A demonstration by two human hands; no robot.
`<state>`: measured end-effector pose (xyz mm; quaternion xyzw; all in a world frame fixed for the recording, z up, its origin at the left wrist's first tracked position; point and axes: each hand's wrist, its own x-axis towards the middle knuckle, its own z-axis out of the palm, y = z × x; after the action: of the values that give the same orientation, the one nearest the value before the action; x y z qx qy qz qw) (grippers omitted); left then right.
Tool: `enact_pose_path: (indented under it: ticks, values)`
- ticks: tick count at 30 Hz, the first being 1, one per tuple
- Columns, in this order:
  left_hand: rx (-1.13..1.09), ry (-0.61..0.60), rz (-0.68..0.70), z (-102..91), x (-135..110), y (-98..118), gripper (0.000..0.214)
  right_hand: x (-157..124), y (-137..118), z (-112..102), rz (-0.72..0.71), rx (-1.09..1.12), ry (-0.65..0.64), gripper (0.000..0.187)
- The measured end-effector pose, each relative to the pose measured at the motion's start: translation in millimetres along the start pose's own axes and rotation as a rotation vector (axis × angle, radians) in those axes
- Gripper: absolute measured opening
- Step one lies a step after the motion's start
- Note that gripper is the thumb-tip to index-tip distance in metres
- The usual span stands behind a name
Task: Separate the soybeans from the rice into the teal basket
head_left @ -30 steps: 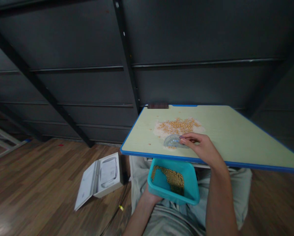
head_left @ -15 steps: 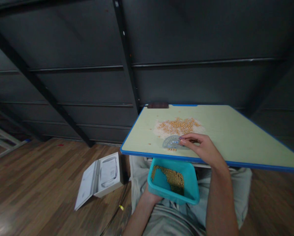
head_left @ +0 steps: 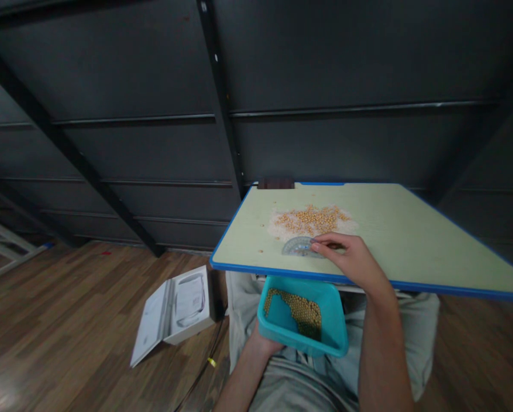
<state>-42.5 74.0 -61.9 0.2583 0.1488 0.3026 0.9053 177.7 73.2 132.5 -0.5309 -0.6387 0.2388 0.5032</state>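
Note:
A clear semicircular protractor (head_left: 297,246) lies flat or nearly so on the pale green tabletop (head_left: 419,229), its right end pinched in the fingers of my right hand (head_left: 344,252). Just beyond it spreads a heap of yellow soybeans (head_left: 314,217) mixed with white, rice-like grains (head_left: 279,230). Below the table's front edge, my left hand (head_left: 265,342) grips a teal plastic basket (head_left: 335,320) at its near left side, with the fingers mostly hidden underneath. Inside the basket are many soybeans (head_left: 303,312) and a teal piece (head_left: 279,315).
Blue edging (head_left: 282,272) runs along the tabletop, and a dark brown block (head_left: 276,183) sits at its far left edge. On the wooden floor at left are an open white box (head_left: 190,303) and a black cable (head_left: 205,366). A dark panelled wall stands behind.
The few soybeans in front of the protractor at the table's edge are gone from the tabletop. My right hand and the protractor have shifted slightly left and away from me. The basket stays put.

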Motion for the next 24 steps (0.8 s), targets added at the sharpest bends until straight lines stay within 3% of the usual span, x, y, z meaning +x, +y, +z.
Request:
enact_pose_path:
  ticks: [12,18,24]
  values:
    - [-0.05,0.029,0.027,5.4,-7,5,0.031,4,13,-2,-0.02,-0.086,0.289,0.023]
    - [-0.044,0.018,0.004,14.3,-9,9,0.036,6,17,0,-0.017,-0.136,0.29,0.023]
    - [-0.021,0.022,0.003,6.5,-9,8,0.033,5,11,0,-0.002,-0.064,0.214,0.019]
